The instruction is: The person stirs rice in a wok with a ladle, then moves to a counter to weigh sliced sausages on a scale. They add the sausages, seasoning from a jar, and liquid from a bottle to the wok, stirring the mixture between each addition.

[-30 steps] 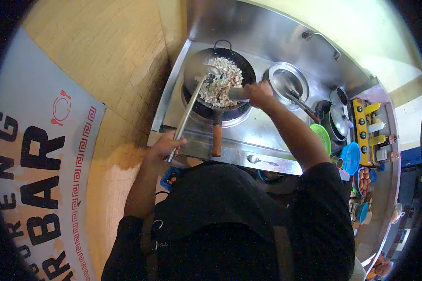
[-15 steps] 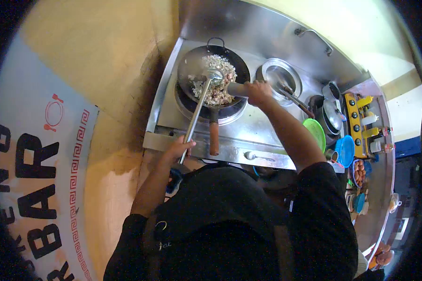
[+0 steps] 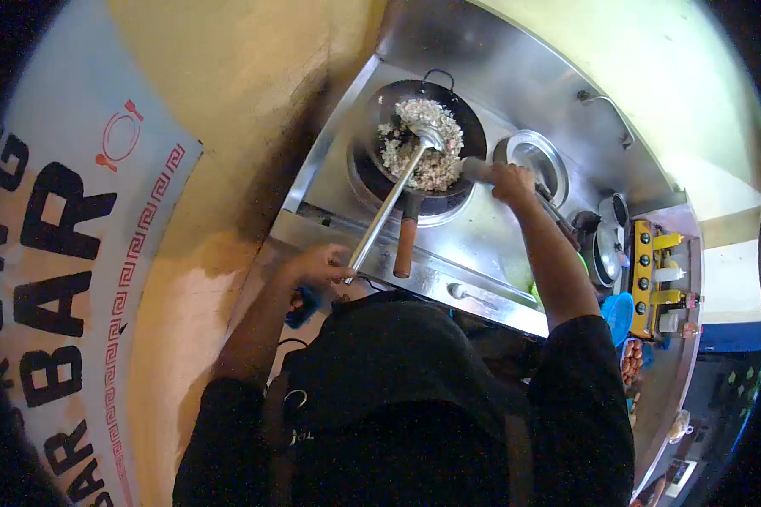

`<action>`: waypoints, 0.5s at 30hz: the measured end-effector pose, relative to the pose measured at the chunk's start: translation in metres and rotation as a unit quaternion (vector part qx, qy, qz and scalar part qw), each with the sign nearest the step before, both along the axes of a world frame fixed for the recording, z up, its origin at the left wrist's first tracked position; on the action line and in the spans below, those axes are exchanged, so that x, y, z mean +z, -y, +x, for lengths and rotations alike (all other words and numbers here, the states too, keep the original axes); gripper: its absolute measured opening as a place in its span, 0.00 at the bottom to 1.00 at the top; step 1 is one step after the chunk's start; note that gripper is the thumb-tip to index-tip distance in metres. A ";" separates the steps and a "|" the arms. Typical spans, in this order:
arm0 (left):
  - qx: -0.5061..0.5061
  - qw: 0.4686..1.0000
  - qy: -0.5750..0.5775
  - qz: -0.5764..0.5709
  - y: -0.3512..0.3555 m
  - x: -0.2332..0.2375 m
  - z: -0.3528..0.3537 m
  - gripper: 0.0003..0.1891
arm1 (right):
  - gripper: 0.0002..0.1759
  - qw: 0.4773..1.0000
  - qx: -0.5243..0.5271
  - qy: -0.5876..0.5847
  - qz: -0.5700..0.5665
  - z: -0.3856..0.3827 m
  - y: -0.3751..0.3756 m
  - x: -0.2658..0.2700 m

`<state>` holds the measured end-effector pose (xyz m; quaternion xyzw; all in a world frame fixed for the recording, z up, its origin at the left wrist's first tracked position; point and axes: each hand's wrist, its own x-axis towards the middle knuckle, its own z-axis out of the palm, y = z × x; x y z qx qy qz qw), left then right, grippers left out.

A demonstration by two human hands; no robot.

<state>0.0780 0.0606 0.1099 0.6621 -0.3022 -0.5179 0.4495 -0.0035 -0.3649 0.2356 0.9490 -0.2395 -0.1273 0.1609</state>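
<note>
The person is standing at a steel desk (image 3: 482, 241) and working a wok (image 3: 379, 106) that is sitting on a burner set into it. The left hand (image 3: 317, 264) is holding the near end of a long metal ladle (image 3: 389, 211), fingers curled shut around the shaft, while the ladle's bowl is resting in the rice (image 3: 440, 165) heaped toward the right half of the wok. The right hand (image 3: 513, 180) is gripping a pale grey piece (image 3: 479, 170) at the wok's right rim, fingers wrapped around it; whether that is a cloth or a side handle I cannot tell. The wok's wooden handle (image 3: 405, 245) is pointing back toward the person, untouched. Judging by the mixed, speckled rice, the stir-frying looks well under way, with nothing yet served out. A round metal pot (image 3: 537, 156) is sitting just beside the wok, and a spoon (image 3: 472, 293) is lying on the desk's front edge.
</note>
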 end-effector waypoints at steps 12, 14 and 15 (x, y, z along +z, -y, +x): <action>0.170 0.983 0.062 -0.012 0.048 0.024 -0.021 0.18 | 0.22 0.996 -0.062 0.068 0.011 0.063 0.031 0.021; 0.178 0.981 0.071 0.027 0.039 0.083 -0.008 0.16 | 0.21 0.993 -0.073 0.091 0.019 0.073 0.037 0.016; 0.172 0.982 0.072 0.029 0.036 0.103 -0.002 0.16 | 0.20 0.990 -0.077 0.114 0.019 0.074 0.037 0.016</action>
